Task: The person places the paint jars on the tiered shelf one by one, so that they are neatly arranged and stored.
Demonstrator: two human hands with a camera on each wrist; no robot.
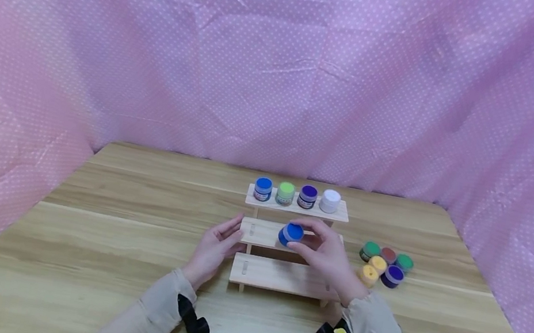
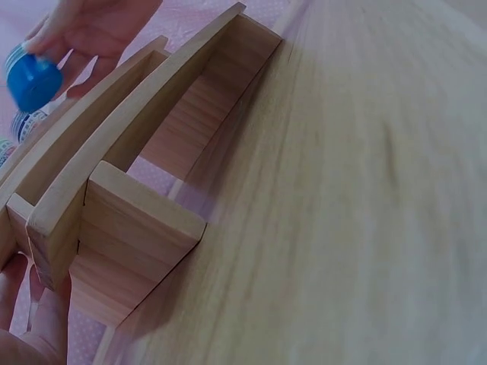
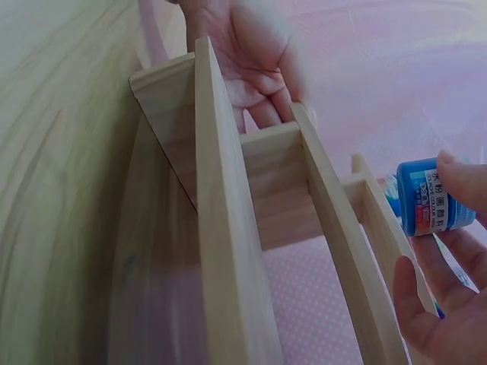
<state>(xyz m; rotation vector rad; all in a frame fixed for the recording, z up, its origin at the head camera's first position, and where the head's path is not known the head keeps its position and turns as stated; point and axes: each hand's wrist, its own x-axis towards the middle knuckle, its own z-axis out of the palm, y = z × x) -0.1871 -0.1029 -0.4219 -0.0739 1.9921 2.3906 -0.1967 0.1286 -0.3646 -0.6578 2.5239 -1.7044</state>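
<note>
I've got the right hand [image 1: 329,253] pinching a blue paint jar [image 1: 292,234] by its sides, grip closed on it, tilted over the middle shelf [image 1: 264,233] of the rack [image 1: 265,274]; can't tell if it touches wood. My left hand [image 1: 211,252] is at that shelf's left end; can't tell if it's pinching or only touching.

Progress, my call: under half. Top shelf [image 1: 294,210] looks done, four jars from its left end: blue [image 1: 263,189], light green [image 1: 285,194], purple [image 1: 307,197], white [image 1: 330,201]. One in hand. Left over: six loose jars [image 1: 392,276] on the tabletop [image 1: 77,241], off the rack's right end: two green, two yellow, one reddish-brown, one purple.

Held jar: squat, blue, paler band at the lid, side label with printed characters and a multicoloured patch. Top-shelf ones stand upright, spaced apart; loose ones bunch up.
</note>
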